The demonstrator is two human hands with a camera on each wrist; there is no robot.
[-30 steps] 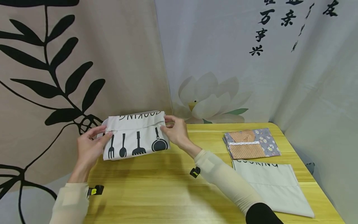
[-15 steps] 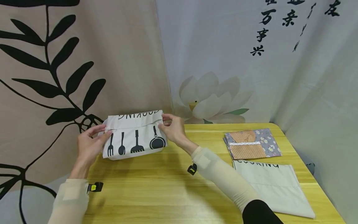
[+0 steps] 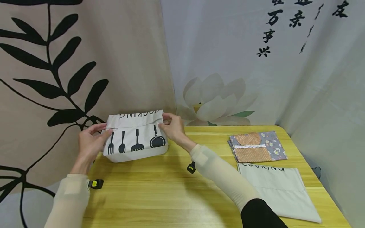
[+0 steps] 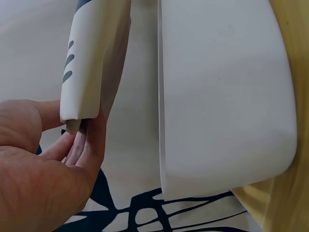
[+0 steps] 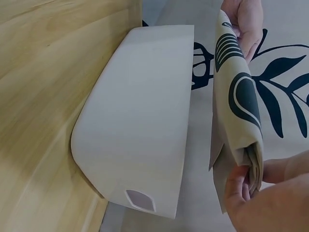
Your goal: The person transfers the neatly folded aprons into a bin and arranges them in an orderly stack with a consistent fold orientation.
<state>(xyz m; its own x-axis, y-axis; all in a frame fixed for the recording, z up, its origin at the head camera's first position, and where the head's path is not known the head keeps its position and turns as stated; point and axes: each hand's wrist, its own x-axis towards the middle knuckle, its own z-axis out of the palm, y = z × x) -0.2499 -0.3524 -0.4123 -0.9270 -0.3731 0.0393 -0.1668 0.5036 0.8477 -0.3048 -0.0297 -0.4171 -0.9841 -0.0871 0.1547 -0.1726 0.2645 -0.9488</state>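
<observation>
A white folded apron (image 3: 135, 137), printed with dark kitchen utensils and partly visible lettering, hangs between my hands at the table's back left. My left hand (image 3: 92, 141) pinches its left edge. At the opposite edge, the thumb and fingers of my right hand (image 3: 174, 128) grip the folded layers, seen end-on in the right wrist view. Below the cloth stands a white plastic bin (image 3: 139, 155). Both wrist views show a gap between the apron (image 5: 236, 96) and the bin's rim (image 4: 161, 101). What lies inside the bin is hidden.
A grey floral and orange dotted folded cloth (image 3: 253, 147) lies at the table's back right. In front of it is a pale folded cloth (image 3: 279, 190) with dark lettering. Printed curtains (image 3: 137, 57) hang behind and beside the wooden table (image 3: 159, 196).
Both hands have raised the apron slightly and shifted it a little to the left. More of the white bin's front now shows beneath it.
</observation>
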